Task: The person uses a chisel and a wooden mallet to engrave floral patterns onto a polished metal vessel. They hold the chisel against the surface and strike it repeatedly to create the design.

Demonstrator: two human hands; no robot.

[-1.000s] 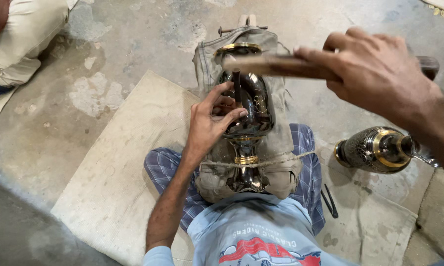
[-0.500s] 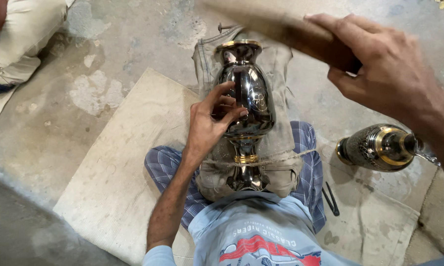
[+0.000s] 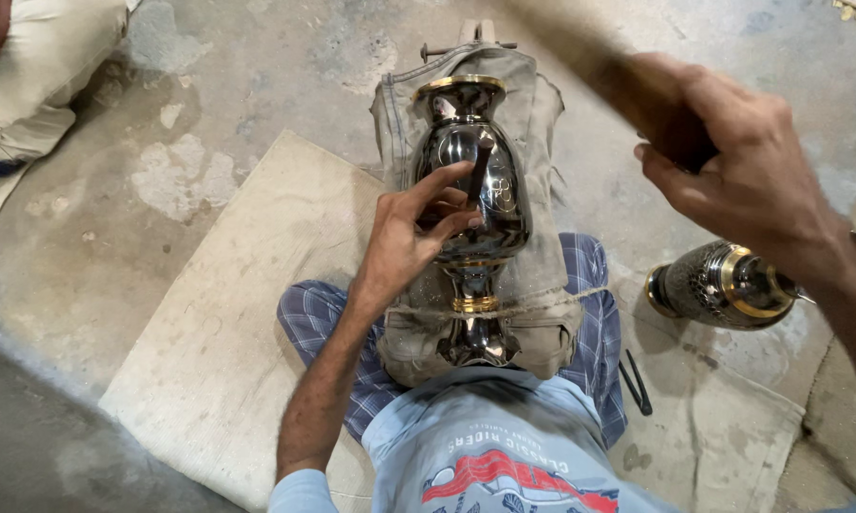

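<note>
**Chisel on the vase, mallet up**

From my feed, looking down at the lap: a dark polished metal vase (image 3: pixel 470 180) w/ gold rim and gold neck band lies lengthwise on a grey cloth-wrapped pad (image 3: pixel 542 123), which rests across the legs in blue checked trousers (image 3: pixel 319 318); a cord runs across the pad near the vase's foot. Left hand (image 3: pixel 409 237) is closed round a thin dark chisel (image 3: pixel 480 166), fingers pinching it, tip set against the vase's belly; the hand's heel rests on the vase's side. Right hand (image 3: pixel 741 176) is raised upper right, fist wrapped tight on a wooden mallet (image 3: pixel 627 81); the tool is blurred, well apart from the vase. A second vase (image 3: pixel 722 285), patterned w/ gold band, lies on its side on the floor at right; a small dark tool (image 3: pixel 635 380) lies just beside the right leg. A pale mat (image 3: pixel 228 313) covers the concrete floor (image 3: pixel 257 85) under the legs; another person's pale clothing (image 3: pixel 38 76) shows top left.
</note>
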